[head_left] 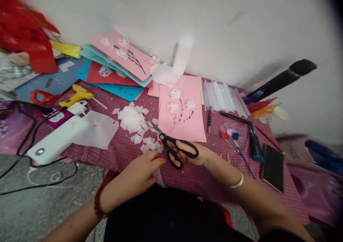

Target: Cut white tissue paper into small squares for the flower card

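Black-handled scissors are in my right hand, with its fingers at the handle loops and the blades pointing away to the upper left. My left hand is beside the scissors, fingers bent together at the handle's left. A strip of white paper hangs at its fingertips, mostly hidden by the hand. Small cut white paper squares lie in a loose pile beyond my hands. To their right, a pink sheet bears three white paper flowers with dark painted stems.
Further left are a white device, a yellow glue gun and a larger white paper sheet. Flower cards are stacked behind. On the right are glue sticks, a paint palette, a blue brush and a phone.
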Tool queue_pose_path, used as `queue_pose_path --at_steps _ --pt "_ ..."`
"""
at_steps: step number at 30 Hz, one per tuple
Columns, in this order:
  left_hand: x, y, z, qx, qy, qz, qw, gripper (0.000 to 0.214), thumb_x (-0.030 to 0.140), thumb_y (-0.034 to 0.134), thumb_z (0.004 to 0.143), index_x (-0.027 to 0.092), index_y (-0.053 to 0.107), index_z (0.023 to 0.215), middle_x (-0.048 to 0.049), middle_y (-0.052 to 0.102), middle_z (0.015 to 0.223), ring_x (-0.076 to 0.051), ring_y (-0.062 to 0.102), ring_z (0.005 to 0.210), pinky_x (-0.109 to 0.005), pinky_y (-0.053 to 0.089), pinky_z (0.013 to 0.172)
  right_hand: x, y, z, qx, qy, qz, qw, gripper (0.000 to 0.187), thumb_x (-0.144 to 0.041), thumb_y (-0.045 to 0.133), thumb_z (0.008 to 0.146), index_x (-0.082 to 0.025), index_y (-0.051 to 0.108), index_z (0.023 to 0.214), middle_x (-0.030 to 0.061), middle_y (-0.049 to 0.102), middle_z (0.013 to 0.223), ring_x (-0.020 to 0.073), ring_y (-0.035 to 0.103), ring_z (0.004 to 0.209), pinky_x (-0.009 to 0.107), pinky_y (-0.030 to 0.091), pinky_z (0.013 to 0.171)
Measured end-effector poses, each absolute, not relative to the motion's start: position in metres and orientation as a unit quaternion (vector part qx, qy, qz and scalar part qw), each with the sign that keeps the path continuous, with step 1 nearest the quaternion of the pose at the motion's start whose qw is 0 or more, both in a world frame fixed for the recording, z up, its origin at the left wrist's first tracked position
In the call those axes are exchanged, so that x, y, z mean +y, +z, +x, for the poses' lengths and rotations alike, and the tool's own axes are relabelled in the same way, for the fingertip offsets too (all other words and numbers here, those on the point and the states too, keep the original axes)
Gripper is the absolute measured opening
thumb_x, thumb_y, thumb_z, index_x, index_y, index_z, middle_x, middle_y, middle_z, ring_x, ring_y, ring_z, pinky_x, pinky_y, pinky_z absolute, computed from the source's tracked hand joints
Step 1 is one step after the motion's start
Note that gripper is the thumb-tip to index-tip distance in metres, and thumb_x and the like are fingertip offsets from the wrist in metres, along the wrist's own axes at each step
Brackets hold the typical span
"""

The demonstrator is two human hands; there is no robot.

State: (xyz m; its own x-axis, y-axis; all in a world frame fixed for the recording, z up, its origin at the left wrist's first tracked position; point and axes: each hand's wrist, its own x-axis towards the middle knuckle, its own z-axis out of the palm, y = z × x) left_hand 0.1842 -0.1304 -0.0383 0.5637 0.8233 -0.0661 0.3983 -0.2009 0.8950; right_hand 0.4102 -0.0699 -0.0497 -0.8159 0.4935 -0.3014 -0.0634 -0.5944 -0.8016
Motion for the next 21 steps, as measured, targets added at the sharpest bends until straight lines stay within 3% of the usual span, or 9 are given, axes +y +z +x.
queue_pose_path --at_steps 4,7,9,12,14,16,19,21 --pt "-0.129 -0.025 0.199 0.357 0.159 0.814 0.430 0.019 0.003 0.058 0.065 0.021 0.062 0.072 -0.0086 0.062 0.107 -0.029 0.052 0.109 -0.041 0.036 0.097 -0.078 -0.050 0.415 -0.459 0.834 -0.256 0.166 0.055 -0.066 0.051 0.086 -0.011 0.057 0.091 0.0008 0.058 0.070 0.0101 0.052 0.053 0.022 0.040 0.049" --pt "-0.126 -0.009 0.198 0.360 0.147 0.816 0.428 0.021 0.000 0.054 0.061 0.021 0.053 0.060 -0.0029 0.061 0.080 -0.022 0.056 0.082 -0.033 0.041 0.078 -0.077 -0.042 0.412 -0.481 0.824 -0.247 0.171 0.055 -0.065 0.053 0.085 -0.011 0.057 0.093 0.0007 0.058 0.072 0.0093 0.052 0.052 0.022 0.039 0.048" --pt "-0.122 0.003 0.187 0.419 0.192 0.764 0.451 0.020 0.003 0.054 0.061 0.021 0.049 0.057 0.0021 0.054 0.062 -0.016 0.049 0.061 -0.027 0.037 0.060 -0.072 -0.035 0.407 -0.489 0.821 -0.236 0.176 0.056 -0.064 0.056 0.084 -0.012 0.056 0.101 0.0007 0.058 0.075 0.0093 0.053 0.054 0.022 0.039 0.049" --pt "-0.118 0.014 0.158 0.540 0.354 0.589 0.487 0.017 0.013 0.059 0.066 0.022 0.049 0.056 0.0050 0.048 0.052 -0.012 0.043 0.049 -0.024 0.032 0.049 -0.062 -0.030 0.395 -0.484 0.829 -0.221 0.172 0.061 -0.068 0.056 0.081 -0.013 0.055 0.107 0.0014 0.059 0.078 0.0102 0.055 0.059 0.022 0.041 0.053" --pt "-0.116 0.012 0.134 0.583 0.467 0.427 0.509 0.015 0.020 0.068 0.066 0.021 0.054 0.063 0.0054 0.051 0.054 -0.012 0.047 0.048 -0.023 0.036 0.048 -0.054 -0.035 0.386 -0.473 0.837 -0.221 0.163 0.063 -0.072 0.050 0.082 -0.014 0.054 0.105 0.0009 0.058 0.077 0.0100 0.055 0.057 0.022 0.042 0.052" --pt "-0.115 0.002 0.113 0.590 0.534 0.276 0.539 0.023 0.023 0.077 0.064 0.023 0.061 0.081 0.0059 0.058 0.062 -0.012 0.053 0.052 -0.022 0.042 0.050 -0.048 -0.045 0.381 -0.466 0.843 -0.225 0.148 0.061 -0.072 0.043 0.086 -0.014 0.054 0.102 0.0006 0.057 0.075 0.0092 0.054 0.054 0.021 0.041 0.049" --pt "-0.113 -0.023 0.094 0.561 0.555 0.168 0.590 0.047 0.021 0.080 0.067 0.029 0.062 0.110 0.0056 0.065 0.075 -0.013 0.061 0.063 -0.021 0.048 0.056 -0.044 -0.057 0.381 -0.467 0.842 -0.231 0.136 0.055 -0.065 0.046 0.090 -0.012 0.056 0.101 0.0023 0.057 0.078 0.0089 0.055 0.056 0.021 0.041 0.050" --pt "-0.111 -0.036 0.092 0.552 0.559 0.143 0.601 0.044 0.020 0.080 0.068 0.025 0.066 0.110 0.0036 0.067 0.074 -0.013 0.064 0.066 -0.021 0.050 0.058 -0.044 -0.060 0.385 -0.475 0.837 -0.240 0.128 0.050 -0.061 0.048 0.091 -0.012 0.058 0.100 0.0025 0.057 0.078 0.0095 0.056 0.060 0.021 0.042 0.054"
